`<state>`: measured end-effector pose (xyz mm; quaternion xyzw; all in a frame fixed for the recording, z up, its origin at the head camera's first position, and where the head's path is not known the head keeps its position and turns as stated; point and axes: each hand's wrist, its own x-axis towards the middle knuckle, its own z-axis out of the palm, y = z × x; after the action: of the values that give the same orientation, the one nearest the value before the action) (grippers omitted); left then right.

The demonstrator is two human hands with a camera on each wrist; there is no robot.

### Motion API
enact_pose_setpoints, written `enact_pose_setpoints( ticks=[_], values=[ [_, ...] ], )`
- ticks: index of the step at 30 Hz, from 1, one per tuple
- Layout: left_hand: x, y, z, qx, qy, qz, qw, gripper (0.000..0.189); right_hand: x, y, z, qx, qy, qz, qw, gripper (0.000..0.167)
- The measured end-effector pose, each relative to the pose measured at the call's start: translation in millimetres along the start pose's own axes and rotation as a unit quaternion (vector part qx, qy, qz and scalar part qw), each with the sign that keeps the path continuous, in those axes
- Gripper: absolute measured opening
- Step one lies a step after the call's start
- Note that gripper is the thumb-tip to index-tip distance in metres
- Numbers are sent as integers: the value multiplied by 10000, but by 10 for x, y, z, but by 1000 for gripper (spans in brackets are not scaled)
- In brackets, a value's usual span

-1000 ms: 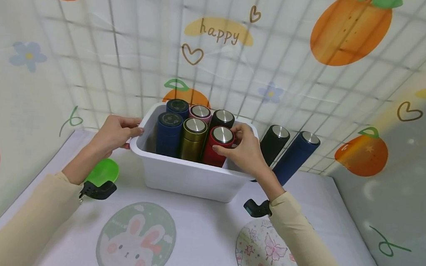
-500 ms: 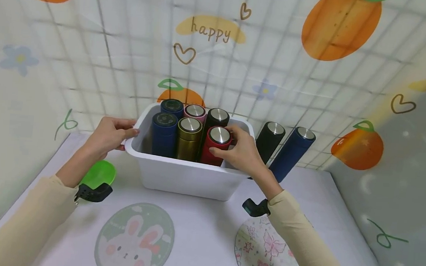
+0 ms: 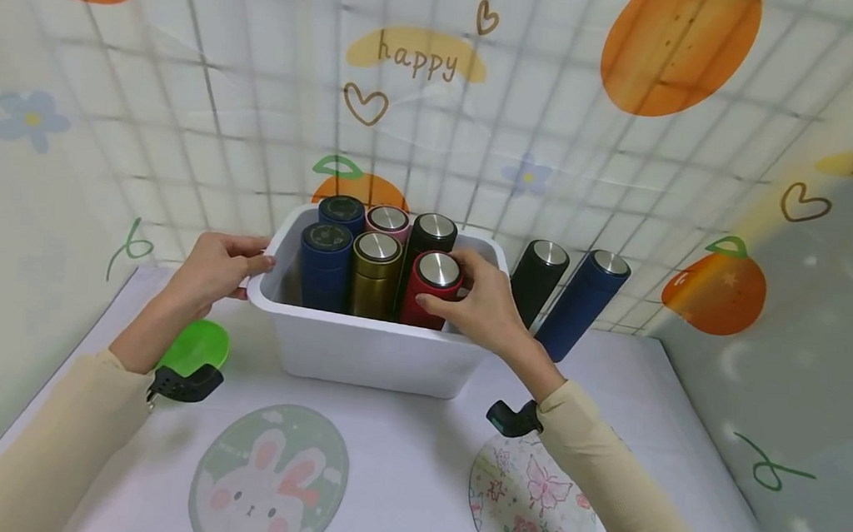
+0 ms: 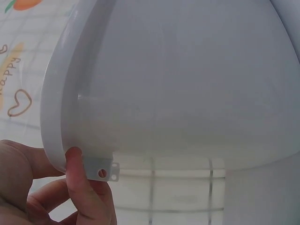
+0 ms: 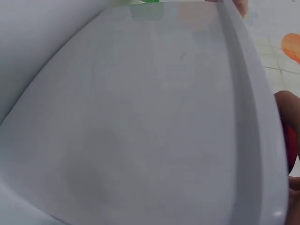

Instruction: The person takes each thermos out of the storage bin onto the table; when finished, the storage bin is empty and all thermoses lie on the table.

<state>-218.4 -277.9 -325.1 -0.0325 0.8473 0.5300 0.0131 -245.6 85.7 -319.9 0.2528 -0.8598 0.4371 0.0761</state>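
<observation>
My left hand (image 3: 219, 273) pinches the left end rim of a white plastic bin (image 3: 370, 358); in the left wrist view its thumb (image 4: 77, 176) presses the lip. Inside the bin, my right hand (image 3: 489, 304) holds a red thermos bottle (image 3: 424, 295) with thumb in front and fingers behind, near the silver lid. The red bottle stands at the front right of a cluster, beside a gold thermos (image 3: 375, 287) and a blue one (image 3: 323, 279). Behind them are another blue thermos (image 3: 341, 209), a pink one (image 3: 388, 220) and a black one (image 3: 433, 230).
Right of the bin, a black thermos (image 3: 535, 283) and a tall blue thermos (image 3: 585, 303) stand on the white-covered table. A green bowl (image 3: 198, 350) sits by the left wrist. In front lie a round rabbit mat (image 3: 267, 479) and a butterfly mat (image 3: 528, 508). A patterned curtain hangs behind.
The head view has turned slightly, so the whole scene sits a little further left. Both hands keep their holds on the bin rim and the red thermos.
</observation>
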Motion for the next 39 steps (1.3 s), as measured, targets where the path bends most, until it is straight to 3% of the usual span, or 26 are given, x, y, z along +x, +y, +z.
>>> enact_pose_setpoints(
  ticks=[25,39],
  values=[
    [9,2,1,5,-14,29,10000,48,-107,-387,-395,-86,836,-731,9938,57],
    [0,17,-1,-83,-47,-9,10000,48,-153,-526,-539,190,992,-966,9902,56]
  ],
)
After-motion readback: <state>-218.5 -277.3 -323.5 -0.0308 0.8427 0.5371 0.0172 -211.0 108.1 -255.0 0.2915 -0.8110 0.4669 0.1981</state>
